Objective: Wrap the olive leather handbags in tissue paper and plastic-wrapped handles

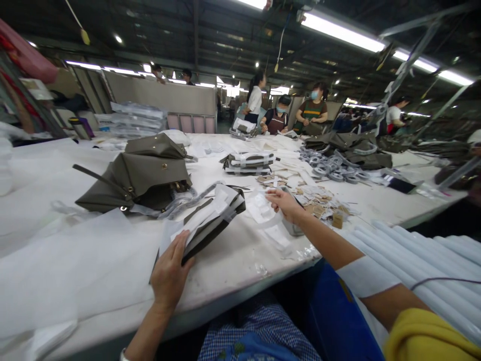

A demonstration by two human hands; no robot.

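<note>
My left hand (171, 268) grips the near end of a folded olive bag (210, 235), thumb at its side and fingers on top. White paper sheets (216, 205) lie along the bag's upper face, and its far end tilts up from the table. My right hand (283, 204) is over the table to the right of the bag, fingertips pinched together. What they hold, if anything, is too small to make out. Beneath and beside them lie small white papers and clear plastic pieces (276, 235). A greyish object (295, 228), partly hidden by my right hand, stands just behind it.
Olive handbags (150, 175) lie at the left, and a folded wrapped bundle (248, 163) sits farther back. To the right are tan paper scraps (326, 203), wrapped handles (334, 165) and more bags (349, 145). White rolls (421, 265) and a blue bin (338, 311) flank the table edge. Several people work beyond.
</note>
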